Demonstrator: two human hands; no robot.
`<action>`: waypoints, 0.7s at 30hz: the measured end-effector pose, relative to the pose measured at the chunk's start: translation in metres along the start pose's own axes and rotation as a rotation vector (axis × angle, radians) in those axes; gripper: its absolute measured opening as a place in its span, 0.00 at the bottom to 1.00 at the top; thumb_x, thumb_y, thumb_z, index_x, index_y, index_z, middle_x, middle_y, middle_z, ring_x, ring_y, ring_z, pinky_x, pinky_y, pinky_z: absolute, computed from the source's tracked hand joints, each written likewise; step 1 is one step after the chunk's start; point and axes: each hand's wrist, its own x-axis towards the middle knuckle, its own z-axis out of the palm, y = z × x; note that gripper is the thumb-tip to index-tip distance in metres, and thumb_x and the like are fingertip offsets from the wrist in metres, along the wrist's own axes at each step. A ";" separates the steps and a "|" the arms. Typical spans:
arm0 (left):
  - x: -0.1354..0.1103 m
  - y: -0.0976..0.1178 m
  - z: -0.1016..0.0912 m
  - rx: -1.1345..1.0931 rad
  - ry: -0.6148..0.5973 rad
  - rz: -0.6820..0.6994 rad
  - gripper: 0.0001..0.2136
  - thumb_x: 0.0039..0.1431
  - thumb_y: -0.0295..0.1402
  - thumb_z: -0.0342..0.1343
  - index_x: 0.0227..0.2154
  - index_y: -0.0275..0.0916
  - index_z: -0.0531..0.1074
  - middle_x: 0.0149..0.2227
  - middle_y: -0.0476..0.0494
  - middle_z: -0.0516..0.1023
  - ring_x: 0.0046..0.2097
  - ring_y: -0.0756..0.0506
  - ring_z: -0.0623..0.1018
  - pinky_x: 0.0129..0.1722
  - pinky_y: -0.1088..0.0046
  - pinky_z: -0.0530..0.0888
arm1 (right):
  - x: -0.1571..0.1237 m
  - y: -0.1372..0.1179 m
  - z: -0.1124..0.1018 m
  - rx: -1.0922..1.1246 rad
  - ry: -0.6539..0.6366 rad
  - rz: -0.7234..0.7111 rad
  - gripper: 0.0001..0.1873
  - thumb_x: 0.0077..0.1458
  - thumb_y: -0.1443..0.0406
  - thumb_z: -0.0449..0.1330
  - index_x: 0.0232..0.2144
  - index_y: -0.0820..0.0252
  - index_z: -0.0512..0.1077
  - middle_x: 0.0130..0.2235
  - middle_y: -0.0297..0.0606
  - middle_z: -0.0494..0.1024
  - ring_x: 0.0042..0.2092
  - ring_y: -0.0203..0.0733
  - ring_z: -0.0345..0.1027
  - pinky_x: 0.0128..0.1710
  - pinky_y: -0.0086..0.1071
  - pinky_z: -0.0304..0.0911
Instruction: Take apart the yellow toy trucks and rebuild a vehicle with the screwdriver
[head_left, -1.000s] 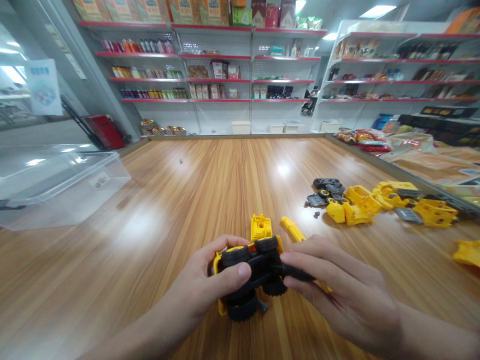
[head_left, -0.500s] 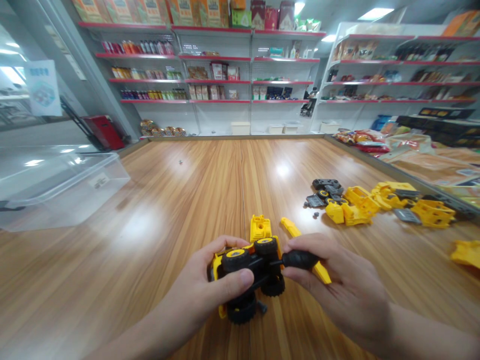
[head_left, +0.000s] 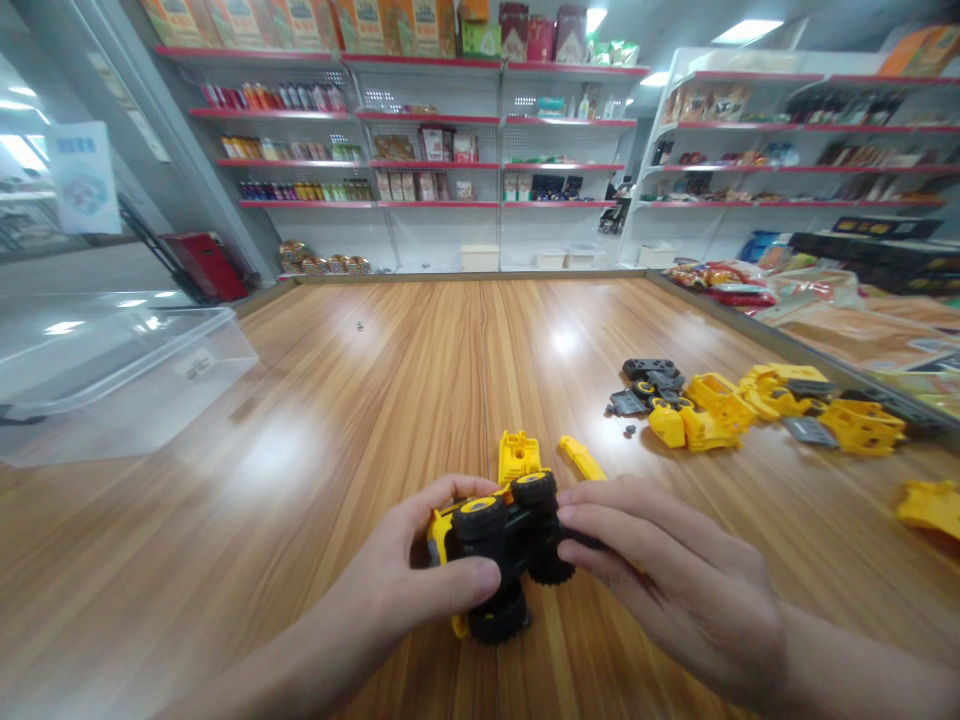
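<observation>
My left hand (head_left: 420,570) is closed around a yellow and black toy truck (head_left: 517,535), tilted so that its dark underside and thick black wheels face me. Its thumb presses on the underside near the lower wheels. At the truck's right side, my right hand (head_left: 675,570) has its fingers together on a black screwdriver (head_left: 587,540), most of which they hide. The screwdriver's tip cannot be seen. Just beyond the truck lies a small yellow block-like part (head_left: 519,457). A long yellow strip-shaped part (head_left: 581,457) runs partly under my right hand.
Several yellow and dark toy parts (head_left: 705,415) lie in a heap on the right of the wooden table (head_left: 405,380). A yellow piece (head_left: 930,508) is near the right edge. On the left stands a clear plastic bin (head_left: 127,375). Stocked shelves (head_left: 427,165) rise behind.
My right hand's fingers have shifted and straightened over the screwdriver, now covering most of its handle. The truck has moved slightly right and turned a little in my left hand.
</observation>
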 end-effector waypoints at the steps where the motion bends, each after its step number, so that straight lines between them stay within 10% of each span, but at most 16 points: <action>1: -0.001 0.000 0.001 -0.001 0.008 0.008 0.25 0.48 0.40 0.66 0.48 0.40 0.68 0.40 0.43 0.75 0.43 0.41 0.75 0.42 0.66 0.70 | 0.000 0.000 -0.001 -0.014 -0.004 -0.008 0.20 0.54 0.77 0.63 0.50 0.66 0.72 0.46 0.42 0.77 0.47 0.39 0.72 0.50 0.31 0.71; 21: 0.002 -0.002 -0.001 0.051 0.074 0.068 0.23 0.50 0.39 0.66 0.49 0.41 0.70 0.42 0.43 0.76 0.43 0.42 0.74 0.45 0.66 0.71 | 0.002 0.003 -0.002 0.067 -0.027 0.017 0.25 0.55 0.82 0.56 0.54 0.69 0.69 0.48 0.46 0.74 0.50 0.41 0.69 0.50 0.32 0.71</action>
